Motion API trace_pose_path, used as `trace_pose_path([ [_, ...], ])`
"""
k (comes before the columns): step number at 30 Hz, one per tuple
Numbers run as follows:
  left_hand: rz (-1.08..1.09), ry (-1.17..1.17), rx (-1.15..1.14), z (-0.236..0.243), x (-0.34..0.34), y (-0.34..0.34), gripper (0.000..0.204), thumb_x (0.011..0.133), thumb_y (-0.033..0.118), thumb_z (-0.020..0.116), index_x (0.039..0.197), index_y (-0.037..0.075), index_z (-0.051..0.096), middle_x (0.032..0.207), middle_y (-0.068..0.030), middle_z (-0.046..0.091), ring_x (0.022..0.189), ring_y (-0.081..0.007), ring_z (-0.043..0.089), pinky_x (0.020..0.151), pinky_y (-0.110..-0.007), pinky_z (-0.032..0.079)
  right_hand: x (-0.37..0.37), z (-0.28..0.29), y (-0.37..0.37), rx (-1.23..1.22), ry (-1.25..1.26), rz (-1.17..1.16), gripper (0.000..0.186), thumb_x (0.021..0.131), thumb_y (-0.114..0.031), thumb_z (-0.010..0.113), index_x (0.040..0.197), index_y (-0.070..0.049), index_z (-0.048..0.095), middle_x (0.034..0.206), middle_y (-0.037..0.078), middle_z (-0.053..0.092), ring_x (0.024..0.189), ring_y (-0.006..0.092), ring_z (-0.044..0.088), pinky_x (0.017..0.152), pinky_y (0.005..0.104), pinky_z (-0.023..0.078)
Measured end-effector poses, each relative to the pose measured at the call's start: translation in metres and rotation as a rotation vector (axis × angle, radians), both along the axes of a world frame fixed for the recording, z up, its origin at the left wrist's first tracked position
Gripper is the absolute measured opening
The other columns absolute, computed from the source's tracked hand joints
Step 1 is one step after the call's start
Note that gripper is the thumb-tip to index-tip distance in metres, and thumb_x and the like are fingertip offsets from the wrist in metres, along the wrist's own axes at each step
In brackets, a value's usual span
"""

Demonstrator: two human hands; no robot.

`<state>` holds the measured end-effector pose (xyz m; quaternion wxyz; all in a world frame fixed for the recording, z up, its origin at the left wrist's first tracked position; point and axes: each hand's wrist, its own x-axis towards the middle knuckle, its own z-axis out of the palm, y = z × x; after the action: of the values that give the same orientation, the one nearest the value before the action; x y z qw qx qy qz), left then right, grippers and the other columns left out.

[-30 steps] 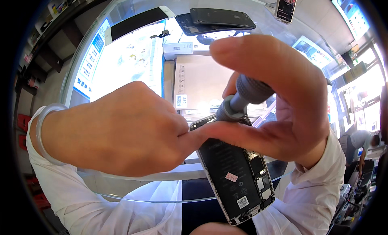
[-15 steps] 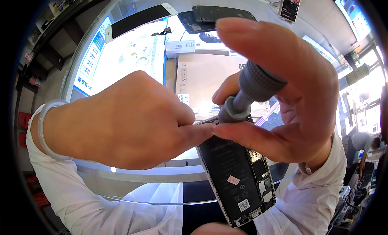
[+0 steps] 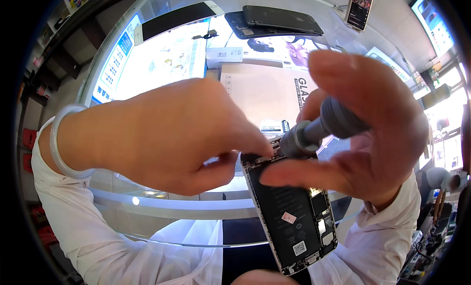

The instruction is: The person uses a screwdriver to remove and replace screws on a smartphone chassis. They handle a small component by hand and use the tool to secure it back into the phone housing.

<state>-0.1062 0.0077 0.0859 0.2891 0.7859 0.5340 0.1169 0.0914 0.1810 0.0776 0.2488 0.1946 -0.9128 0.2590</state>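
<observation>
An opened smartphone [image 3: 274, 206], its black battery and circuit board bare, slants from the glass table's front edge down toward my lap. My right hand [image 3: 378, 138] is closed round a grey screwdriver [image 3: 319, 128] with a knurled handle; its wide collar is over the phone's top end, and its tip is hidden. The right thumb lies across the top of the battery. My left hand [image 3: 171, 138] is curled, with its index finger reaching to the phone's top edge beside the screwdriver. Whether anything small is between its fingers is hidden.
On the glass table [image 3: 167, 205] lie a white phone screen [image 3: 179, 21], dark phone housings [image 3: 279, 22], a small connector part [image 3: 210, 34], a white box [image 3: 224, 55] and a tan flat package [image 3: 260, 89]. An upright phone [image 3: 359, 10] stands at the back right. Another person [image 3: 441, 182] bends over farther right.
My right hand and the screwdriver have shifted right and tilted over. The left fingertip has parted from the right thumb and now touches the phone's top edge. The whole view has shifted slightly.
</observation>
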Motion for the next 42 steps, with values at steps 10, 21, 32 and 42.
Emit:
trace_pose_path([
  [10,0.184,-0.142,0.001,0.003,0.0,-0.002,0.03,0.082,0.004,0.071,0.112,0.001,0.07,0.098,-0.0115,0.068,0.088,-0.0278,0.066,0.081,-0.036,0.05,-0.005,-0.014,-0.006,-0.247,0.059,0.086,0.087,0.068,0.017,0.079,0.143,0.008,0.035,0.136,0.027,0.049,0.093,0.034,0.073,0.068,0.0338,0.063],
  [21,0.014,-0.131,0.357,-0.012,-0.004,0.006,0.031,0.081,0.014,0.075,0.108,0.001,0.071,0.084,-0.0135,0.068,0.075,-0.0304,0.067,0.068,-0.038,0.051,-0.007,-0.016,0.0,-0.219,0.06,0.153,0.087,0.064,0.017,0.084,0.14,0.009,0.043,0.14,0.024,0.047,0.087,0.0315,0.074,0.062,0.0322,0.062],
  [32,-0.037,0.082,0.188,-0.006,0.001,-0.002,0.032,0.079,0.012,0.084,0.109,0.007,0.075,0.115,-0.0052,0.071,0.101,-0.0285,0.066,0.091,-0.037,0.049,-0.003,-0.018,0.002,-0.207,0.083,0.048,0.097,0.067,0.003,0.089,0.146,0.005,0.032,0.15,0.025,0.038,0.095,0.032,0.073,0.071,0.0318,0.062],
  [42,-0.053,-0.073,0.338,-0.012,-0.008,0.007,0.036,0.07,0.015,0.09,0.101,0.007,0.075,0.075,-0.0043,0.062,0.065,-0.0226,0.058,0.059,-0.034,0.042,-0.008,-0.01,0.002,-0.163,0.062,0.006,0.099,0.076,-0.005,0.086,0.15,0.004,0.02,0.14,0.027,0.049,0.094,0.0309,0.073,0.077,0.0348,0.062],
])
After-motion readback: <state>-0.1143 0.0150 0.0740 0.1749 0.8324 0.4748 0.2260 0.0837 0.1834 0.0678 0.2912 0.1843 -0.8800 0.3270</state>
